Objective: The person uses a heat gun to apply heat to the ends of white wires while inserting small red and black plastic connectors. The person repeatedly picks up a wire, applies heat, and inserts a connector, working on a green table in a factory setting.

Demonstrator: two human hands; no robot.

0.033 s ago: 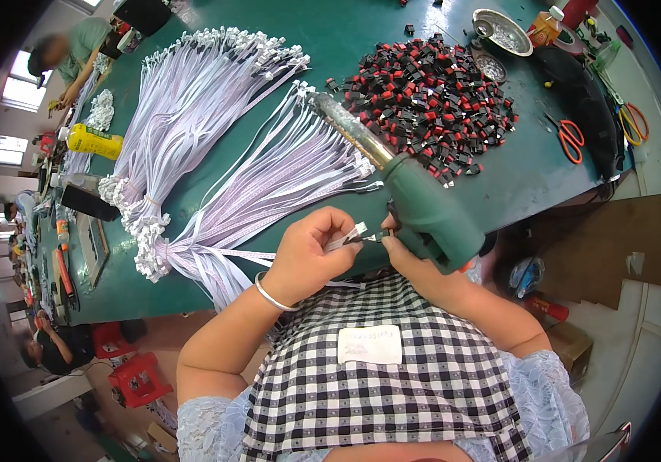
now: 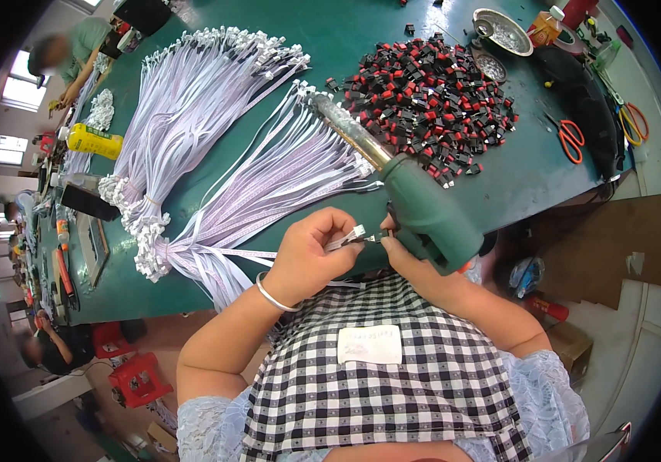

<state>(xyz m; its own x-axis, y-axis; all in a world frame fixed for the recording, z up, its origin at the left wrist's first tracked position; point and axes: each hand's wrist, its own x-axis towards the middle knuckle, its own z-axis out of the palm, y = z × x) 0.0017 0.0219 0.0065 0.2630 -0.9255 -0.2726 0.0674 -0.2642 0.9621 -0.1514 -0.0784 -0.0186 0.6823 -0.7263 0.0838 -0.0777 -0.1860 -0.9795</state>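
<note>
My left hand (image 2: 316, 250) pinches the end of a white ribbon cable, with a small white connector (image 2: 356, 232) sticking up by the fingertips. My right hand (image 2: 416, 266) closes thumb and finger on a small black switch (image 2: 383, 234), and its metal leg meets or nearly meets the cable's wire end. A green heat gun (image 2: 432, 215) with a metal nozzle stands just above my right hand and hides part of its fingers. Beyond my left hand fans a bundle of white ribbon cables (image 2: 269, 185). A heap of black and red rocker switches (image 2: 434, 100) lies past the heat gun.
A second cable bundle (image 2: 184, 115) lies at the far left, near a yellow bottle (image 2: 95, 142) and a dark phone (image 2: 89, 202). Orange-handled scissors (image 2: 570, 142) and a metal bowl (image 2: 503, 32) are on the right. Other people work along the left.
</note>
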